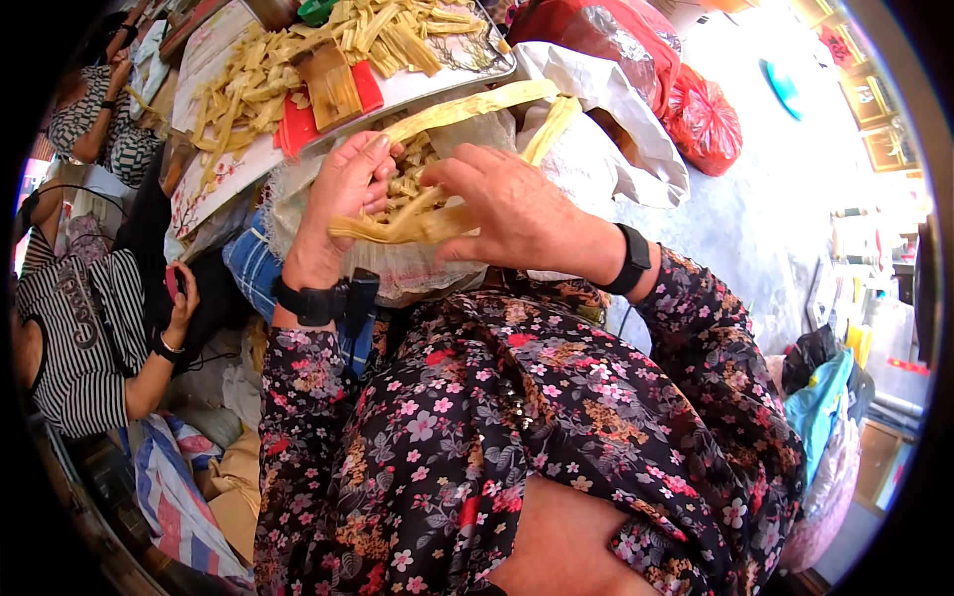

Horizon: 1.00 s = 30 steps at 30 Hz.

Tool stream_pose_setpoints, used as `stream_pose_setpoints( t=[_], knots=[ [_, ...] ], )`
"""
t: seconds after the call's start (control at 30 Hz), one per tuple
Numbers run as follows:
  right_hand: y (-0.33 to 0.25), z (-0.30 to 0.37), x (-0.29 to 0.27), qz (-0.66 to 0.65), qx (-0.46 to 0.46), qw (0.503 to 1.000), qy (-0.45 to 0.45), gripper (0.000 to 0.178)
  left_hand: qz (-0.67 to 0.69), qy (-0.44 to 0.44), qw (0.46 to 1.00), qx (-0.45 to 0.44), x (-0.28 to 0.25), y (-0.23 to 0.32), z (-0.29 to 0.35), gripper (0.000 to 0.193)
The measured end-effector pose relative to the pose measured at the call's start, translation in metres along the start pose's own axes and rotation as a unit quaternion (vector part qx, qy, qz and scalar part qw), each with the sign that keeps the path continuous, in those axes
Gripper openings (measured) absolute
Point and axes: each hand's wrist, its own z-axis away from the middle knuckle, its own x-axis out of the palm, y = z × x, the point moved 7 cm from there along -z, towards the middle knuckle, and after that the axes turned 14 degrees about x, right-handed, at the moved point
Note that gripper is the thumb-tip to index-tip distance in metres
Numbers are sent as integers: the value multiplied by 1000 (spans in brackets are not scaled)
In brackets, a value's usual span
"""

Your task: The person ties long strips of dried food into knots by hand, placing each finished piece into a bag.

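A long, pale-yellow dried strip (477, 107) bends in a loop between my hands. Closed fingers of my left hand (348, 184) pinch its upper length, and a broader yellow piece (402, 228) crosses just below that wrist. My right hand (522, 209) curls over this lower piece, thumb beneath it; the contact under the palm is partly hidden. Whether both lengths are one strip, I cannot tell. Behind my hands, an open pale woven sack (298, 194) contains short yellow pieces (409, 179).
Ahead, a tray-like table (224, 99) bears heaped yellow pieces (243, 84), a wooden block (328, 84) and a red object (368, 87). A white sack (651, 184) and red bags (703, 119) stand right of it. Other people (89, 328) sit at left.
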Motion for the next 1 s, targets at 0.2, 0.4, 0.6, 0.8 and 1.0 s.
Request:
stream_pose_setpoints(
  t=[0.2,0.4,0.6,0.8,1.0],
  knots=[
    [38,-2,-21,-170,112,978,36,33,-466,40,845,261,-45,50,-8,20],
    [41,-6,-62,-211,139,954,159,24,-577,-99,790,181,-40,-30,19,28],
    [12,-9,2,-146,2,983,107,17,-210,-138,964,91,-4,-32,29,41],
    [-53,-15,14,-158,-180,956,171,22,201,-170,963,-56,44,-39,42,42],
    [-82,2,36,-197,-193,961,1,17,312,-25,943,-115,52,3,41,30]
  ],
)
